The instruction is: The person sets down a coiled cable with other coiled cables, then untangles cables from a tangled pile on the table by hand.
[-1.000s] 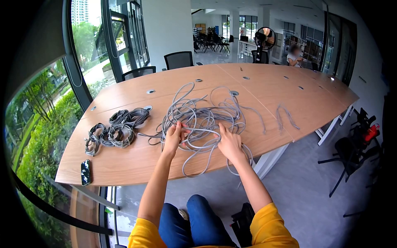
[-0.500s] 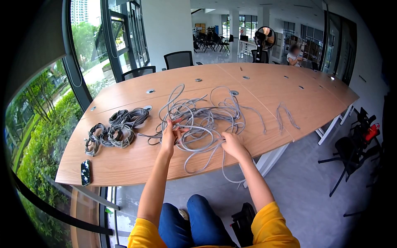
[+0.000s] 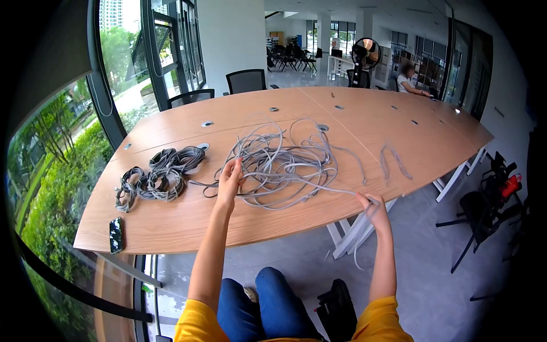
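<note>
Cable heap (image 3: 268, 159), just the one, sits tangled on a wooden table (image 3: 165, 233). Right hand (image 3: 373, 211) is out by the near edge with one grey strand (image 3: 330, 188) pinched in its fingers — it stretches back to the heap, and a slack bit dangles below. Left hand (image 3: 229, 179) is at the heap's left side; can't tell if it's gripping anything. Further left: at least three coiled bundles (image 3: 185, 161) plus one phone (image 3: 116, 235). One loose bent piece (image 3: 401, 163) lies to the heap's right, and one person (image 3: 411, 84) sits at the far end.
</note>
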`<state>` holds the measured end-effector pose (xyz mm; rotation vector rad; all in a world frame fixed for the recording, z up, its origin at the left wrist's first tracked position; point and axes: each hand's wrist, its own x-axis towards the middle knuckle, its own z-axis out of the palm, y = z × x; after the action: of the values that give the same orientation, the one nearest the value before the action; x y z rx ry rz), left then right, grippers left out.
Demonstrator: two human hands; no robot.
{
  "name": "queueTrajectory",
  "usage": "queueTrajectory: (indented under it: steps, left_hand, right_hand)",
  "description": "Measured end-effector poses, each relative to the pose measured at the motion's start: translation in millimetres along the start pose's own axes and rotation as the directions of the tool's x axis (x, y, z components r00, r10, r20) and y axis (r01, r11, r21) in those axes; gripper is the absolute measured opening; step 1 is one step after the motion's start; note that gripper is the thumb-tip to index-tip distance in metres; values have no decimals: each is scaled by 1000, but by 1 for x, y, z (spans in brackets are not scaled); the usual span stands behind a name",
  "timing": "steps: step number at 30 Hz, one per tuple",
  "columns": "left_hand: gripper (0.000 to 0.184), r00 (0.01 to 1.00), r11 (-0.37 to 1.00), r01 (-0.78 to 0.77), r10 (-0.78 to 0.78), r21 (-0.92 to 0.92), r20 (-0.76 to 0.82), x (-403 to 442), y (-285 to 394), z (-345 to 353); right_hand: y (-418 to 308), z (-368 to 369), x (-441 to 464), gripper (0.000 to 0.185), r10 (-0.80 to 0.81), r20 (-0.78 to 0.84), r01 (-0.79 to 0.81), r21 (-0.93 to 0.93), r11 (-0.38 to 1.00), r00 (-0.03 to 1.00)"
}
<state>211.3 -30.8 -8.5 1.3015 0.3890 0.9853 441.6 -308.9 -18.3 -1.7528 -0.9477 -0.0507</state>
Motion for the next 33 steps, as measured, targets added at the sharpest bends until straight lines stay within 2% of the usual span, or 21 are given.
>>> queueTrajectory:
  steps: [2, 3, 4, 5, 7, 9, 11, 12, 13, 15, 17, 18, 20, 22, 23, 25, 26, 27, 29, 31, 33]
  left_hand:
    - [39, 999, 995, -34, 37, 93, -29, -2, -3, 7]
    - [41, 995, 979, -70, 83, 193, -57, -3, -4, 11]
    - [29, 990, 973, -120, 131, 196, -47, -8, 0, 17]
    - [29, 990, 974, -117, 129, 196, -49, -9, 2, 18]
    - [19, 1000, 953, -30, 28, 302, 12, -9, 4, 20]
    - [25, 994, 925, -90, 105, 369, -19, -10, 3, 22]
    - [29, 985, 840, -141, 174, 524, -13, -9, 1, 25]
    - [34, 923, 646, -304, 383, 701, 47, -12, 7, 30]
    - [34, 923, 646, -303, 382, 700, 47, -13, 9, 36]
    - [36, 744, 324, -393, 662, 861, 91, -14, 9, 45]
    - [39, 751, 339, -375, 657, 863, 68, -11, 7, 48]
    - [38, 778, 391, -332, 628, 859, 15, -11, 8, 50]
    - [38, 802, 441, -294, 596, 848, -32, -9, 7, 54]
    - [38, 873, 692, -158, 431, 704, -228, -5, 4, 53]
    - [38, 874, 693, -158, 430, 704, -228, -3, 3, 51]
    - [39, 819, 752, -209, 484, 626, -308, 2, 6, 47]
    - [40, 868, 803, -158, 391, 575, -306, 1, 10, 45]
    - [40, 869, 803, -157, 389, 574, -306, 1, 10, 44]
    - [39, 910, 798, -139, 336, 586, -242, 0, 9, 41]
    - [39, 920, 818, -162, 327, 551, -215, 0, 7, 40]
    - [40, 954, 893, -157, 248, 422, -170, -4, 8, 42]
  right_hand:
    - [-4, -12, -9, 33, 194, 203, -222, 125, 967, 960]
    - [-11, -16, -12, 33, 194, 201, -221, 124, 967, 960]
    - [-21, -19, -16, 35, 259, 304, -348, 290, 891, 917]
    - [-27, -19, -19, 38, 299, 416, -475, 428, 769, 859]
    - [-32, -19, -23, 39, 255, 517, -502, 422, 755, 817]
    - [-33, -12, -27, 40, 205, 605, -526, 417, 742, 769]
    - [-32, 4, -33, 40, 261, 741, -634, 276, 723, 619]
    - [-41, 10, -37, 40, 262, 740, -634, 275, 722, 619]
    - [-53, 15, -43, 41, 249, 782, -581, 171, 796, 571]
    - [-69, 22, -52, 42, 243, 820, -509, 68, 858, 519]
    - [-77, 28, -61, 46, 118, 916, -224, -31, 974, 384]
    - [-79, 32, -67, 46, 119, 916, -224, -33, 974, 384]
    - [-81, 37, -79, 48, -218, 942, -50, 238, 970, 256]
    - [-79, 37, -90, 46, -276, 951, -58, 286, 956, 140]
    - [-78, 38, -95, 45, -353, 932, -93, 360, 928, 85]
    - [-68, 38, -113, 40, -333, 942, 9, 333, 943, -38]
    - [-62, 39, -118, 38, -330, 943, 70, 332, 941, -34]
    - [-63, 38, -116, 38, -329, 944, 69, 331, 941, -34]
    - [-68, 36, -107, 37, -107, 975, -95, 127, 987, 195]
    - [-75, 36, -97, 36, -94, 912, -7, 106, 994, 400]
    - [-64, 44, -91, 32, -120, 844, -26, 156, 987, 523]
